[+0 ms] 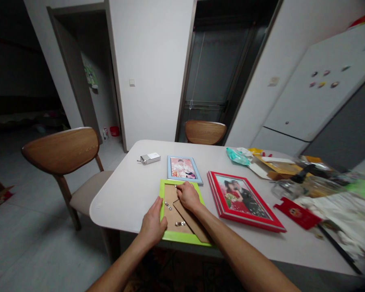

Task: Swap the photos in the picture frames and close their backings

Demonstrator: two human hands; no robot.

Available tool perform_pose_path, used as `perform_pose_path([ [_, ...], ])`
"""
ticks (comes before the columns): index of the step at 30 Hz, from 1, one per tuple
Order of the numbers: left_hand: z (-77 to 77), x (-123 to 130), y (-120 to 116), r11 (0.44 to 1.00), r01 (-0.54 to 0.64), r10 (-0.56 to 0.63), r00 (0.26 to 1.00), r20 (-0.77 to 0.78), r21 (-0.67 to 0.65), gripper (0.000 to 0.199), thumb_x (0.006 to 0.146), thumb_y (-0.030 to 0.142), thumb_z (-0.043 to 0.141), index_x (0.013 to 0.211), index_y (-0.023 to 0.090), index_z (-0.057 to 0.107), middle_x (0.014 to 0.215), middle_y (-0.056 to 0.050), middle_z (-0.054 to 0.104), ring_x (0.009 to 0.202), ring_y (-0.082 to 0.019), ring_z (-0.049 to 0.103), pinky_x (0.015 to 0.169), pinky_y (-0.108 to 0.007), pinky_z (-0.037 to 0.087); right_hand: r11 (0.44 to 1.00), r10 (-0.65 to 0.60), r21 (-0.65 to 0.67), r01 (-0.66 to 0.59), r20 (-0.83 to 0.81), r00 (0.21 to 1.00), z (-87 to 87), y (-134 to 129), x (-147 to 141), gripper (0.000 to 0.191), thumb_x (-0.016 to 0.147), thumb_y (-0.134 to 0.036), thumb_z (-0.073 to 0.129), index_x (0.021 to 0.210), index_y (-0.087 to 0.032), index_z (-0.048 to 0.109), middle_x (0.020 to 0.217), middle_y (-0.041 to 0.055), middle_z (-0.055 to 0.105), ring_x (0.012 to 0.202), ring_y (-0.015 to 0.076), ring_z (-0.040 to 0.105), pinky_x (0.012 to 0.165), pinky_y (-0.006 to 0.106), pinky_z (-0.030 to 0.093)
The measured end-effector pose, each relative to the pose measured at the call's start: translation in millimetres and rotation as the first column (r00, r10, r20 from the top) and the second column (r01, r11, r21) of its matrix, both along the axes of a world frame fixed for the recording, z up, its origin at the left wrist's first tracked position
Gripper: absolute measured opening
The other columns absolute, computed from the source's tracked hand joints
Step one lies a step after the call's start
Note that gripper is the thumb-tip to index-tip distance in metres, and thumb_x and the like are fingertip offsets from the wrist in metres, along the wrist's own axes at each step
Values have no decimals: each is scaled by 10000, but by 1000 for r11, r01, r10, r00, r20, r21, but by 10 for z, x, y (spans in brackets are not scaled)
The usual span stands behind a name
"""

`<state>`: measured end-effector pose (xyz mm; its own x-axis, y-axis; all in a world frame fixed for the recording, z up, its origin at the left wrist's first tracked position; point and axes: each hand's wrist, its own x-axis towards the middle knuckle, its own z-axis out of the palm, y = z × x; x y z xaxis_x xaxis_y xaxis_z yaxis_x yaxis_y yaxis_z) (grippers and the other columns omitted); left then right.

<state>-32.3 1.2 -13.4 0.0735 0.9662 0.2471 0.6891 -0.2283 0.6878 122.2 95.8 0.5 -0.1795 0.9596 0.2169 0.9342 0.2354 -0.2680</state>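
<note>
- My left hand (153, 224) was braced at the left rim of the green frame (187, 237), its fingers lying close together along the edge and its thumb spread away from them.
- My right hand (188, 196) was bent over the far end of the frame, fingertips down by the top clip (175, 186); I couldn't tell whether they pinched it or only pressed.
- The frame lay face down on the near part of the white table (124, 202), its brown backing (169, 225) and stand leg (187, 215) showing under my hands.
- The left clip (168, 206) and bottom clip (180, 224) sat on the backing, clear of my fingers.
- Just beyond was the blue frame (185, 168), picture up; whether it touched the green one, I couldn't tell.
- The red frames (246, 202) were stacked to the right, with a couple's picture facing up on top.
- A silver gadget (150, 158) lay farther off to the left.
- The teal bag (237, 157), red envelope (298, 213) and white cloth (337, 215) lay over on the right.
</note>
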Motion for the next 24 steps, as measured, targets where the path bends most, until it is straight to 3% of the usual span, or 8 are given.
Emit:
perform_pose_path([
  [5,-23,-1,0,1000,-13,12,999,37,3,585,628,102,453,1208,126,379,1289,-85,390,1183,-188,351,1004,-314,267,999,32,-11,-32,22,999,47,-25,-4,291,811,-273,362,923,-221,626,865,69,536,844,170,465,698,247,320],
  [10,-37,-5,-7,1000,-4,4,1000,-3,24,593,636,104,438,1221,64,354,1291,-126,376,1186,-193,344,1009,-305,255,997,79,-10,-79,10,997,149,-92,-37,280,801,-245,391,967,-206,613,879,70,559,850,162,482,736,243,322],
  [15,-42,-5,-9,1000,-13,13,1000,0,15,601,638,104,432,1230,60,339,1292,-127,374,1185,-184,345,1008,-300,255,992,127,10,-127,-72,989,243,-419,164,354,770,-299,435,1082,-157,525,983,87,557,909,171,481,787,250,322],
  [19,-47,2,-7,1000,-12,12,1000,-1,23,593,646,107,436,1229,59,339,1296,-132,366,1187,-188,340,1008,-306,253,983,149,-93,-159,-106,983,248,-744,299,402,687,-382,516,1026,-171,555,932,86,560,865,187,500,741,256,348],
  [24,-32,-3,-23,1000,-19,18,1000,10,12,579,667,131,442,1232,57,335,1297,-133,365,1192,-191,332,1012,-306,240,983,146,-91,-158,-124,981,237,-820,258,336,642,-259,525,962,-171,579,868,68,571,823,171,513,713,240,359],
])
